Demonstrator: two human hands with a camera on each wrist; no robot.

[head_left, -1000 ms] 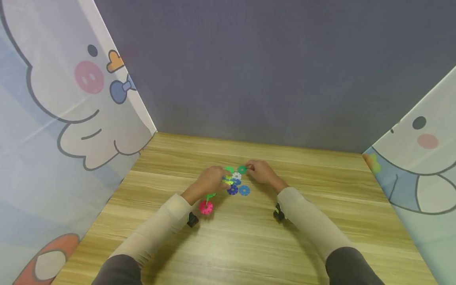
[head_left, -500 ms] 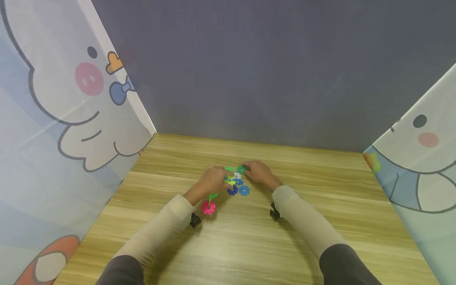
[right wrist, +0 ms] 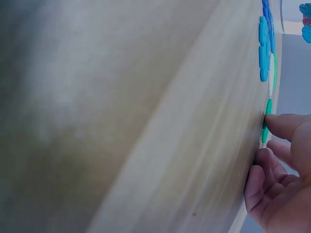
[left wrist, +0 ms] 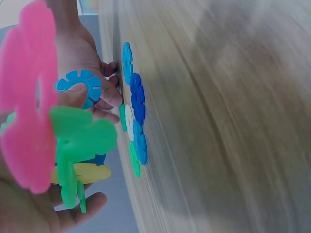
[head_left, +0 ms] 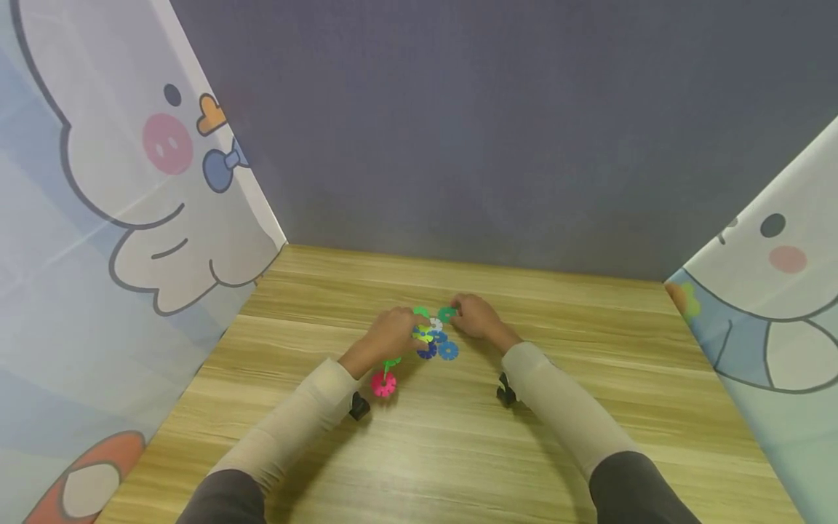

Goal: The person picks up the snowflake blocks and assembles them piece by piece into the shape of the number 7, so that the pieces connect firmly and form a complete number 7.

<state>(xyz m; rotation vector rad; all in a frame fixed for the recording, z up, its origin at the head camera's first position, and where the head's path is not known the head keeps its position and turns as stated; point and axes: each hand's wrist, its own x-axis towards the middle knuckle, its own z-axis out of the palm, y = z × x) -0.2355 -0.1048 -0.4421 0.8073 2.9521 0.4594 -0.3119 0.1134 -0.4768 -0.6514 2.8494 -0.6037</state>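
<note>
A person's left hand [head_left: 390, 331] grips a cluster of joined, slotted discs [left wrist: 85, 128] above a wood-grain table [head_left: 576, 342], its pink disc [head_left: 383, 383] at the hand's six o'clock. At three o'clock from it, the right hand [head_left: 476, 317] touches a teal-green disc [head_left: 447, 314] at its own nine o'clock; whether its fingers pinch that disc cannot be told. Between the hands lie a white disc [head_left: 436, 325] and, at the left hand's two o'clock, a bright green disc [head_left: 421, 311]. A light blue disc [head_left: 448, 351] rests toward the right hand's seven o'clock.
</note>
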